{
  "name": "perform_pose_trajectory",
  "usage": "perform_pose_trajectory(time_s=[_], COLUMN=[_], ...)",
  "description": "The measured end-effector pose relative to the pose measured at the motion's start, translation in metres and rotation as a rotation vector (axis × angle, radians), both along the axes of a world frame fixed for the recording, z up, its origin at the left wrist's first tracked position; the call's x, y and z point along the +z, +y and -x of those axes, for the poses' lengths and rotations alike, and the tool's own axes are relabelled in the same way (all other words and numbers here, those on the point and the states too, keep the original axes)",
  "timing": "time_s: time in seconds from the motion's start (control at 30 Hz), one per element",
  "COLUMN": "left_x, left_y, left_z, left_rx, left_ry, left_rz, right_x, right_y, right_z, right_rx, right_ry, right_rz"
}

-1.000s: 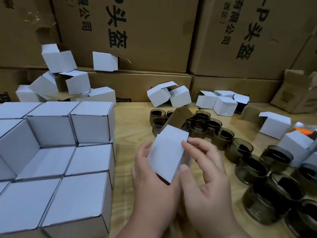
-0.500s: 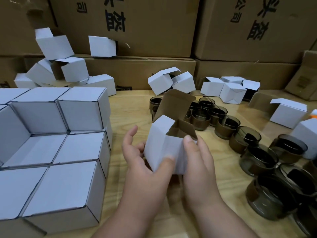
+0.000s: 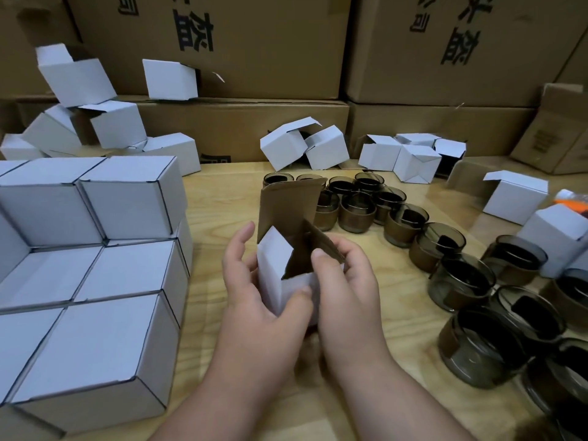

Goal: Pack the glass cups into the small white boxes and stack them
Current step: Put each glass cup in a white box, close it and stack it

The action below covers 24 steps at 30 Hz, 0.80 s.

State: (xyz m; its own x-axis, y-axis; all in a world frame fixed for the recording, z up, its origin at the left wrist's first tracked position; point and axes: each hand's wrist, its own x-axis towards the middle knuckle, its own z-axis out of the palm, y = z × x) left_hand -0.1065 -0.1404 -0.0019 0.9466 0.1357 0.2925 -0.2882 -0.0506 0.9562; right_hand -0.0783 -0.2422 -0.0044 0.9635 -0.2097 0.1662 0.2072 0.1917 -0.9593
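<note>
Box flaps open, both hands on it

Box point(image 3: 280, 281) sits at frame center, just above the table point(image 3: 216, 198), top flaps up: tall brown lid flap standing at the back, white side flap on the left, brown side flap on the right. Left hand point(image 3: 254, 297) wraps the box's left wall, thumb across the front face. Right hand point(image 3: 346, 281) holds the right side, thumb tip pressing on the brown side flap. Can't tell if a cup is already inside; interior is hidden.

Handling, as a judgement: box is thin corrugated card, light, stiff along creases but walls will dent if squeezed, so hold by corners and fold flaps at the score lines. Cups point(image 3: 356, 211) are smoked glass, fragile, prob. slippery and heavier than the box; grip round the wall, not the rim, and support the box from below once loaded.

Counts: stack point(image 3: 127, 198) of closed boxes at left shows approx. 7–8 faces, runs out of frame. Loose boxes point(image 3: 305, 148) along the back and right: approx. 15, several with flaps open. Cups in a band from center to lower right: approx. 17 visible, some cut off by the edge. Big brown cartons point(image 3: 254, 43) fill the top of frame.
</note>
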Motion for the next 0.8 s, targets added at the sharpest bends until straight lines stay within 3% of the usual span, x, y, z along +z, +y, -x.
perform_pose_trajectory(time_s=[0.37, 0.6, 0.8], left_x=[0.002, 0.007, 0.002], left_y=[0.001, 0.001, 0.002], left_z=[0.002, 0.005, 0.004], left_rx=[0.050, 0.060, 0.056], left_ry=[0.036, 0.048, 0.053], left_rz=[-0.179, -0.170, -0.168], right_x=[0.006, 0.015, 0.043], right_y=[0.002, -0.003, -0.023], right_z=[0.003, 0.044, 0.108], right_rx=[-0.020, -0.164, -0.271], right_ry=[0.004, -0.033, -0.231], right_rz=[-0.006, 0.301, 0.677])
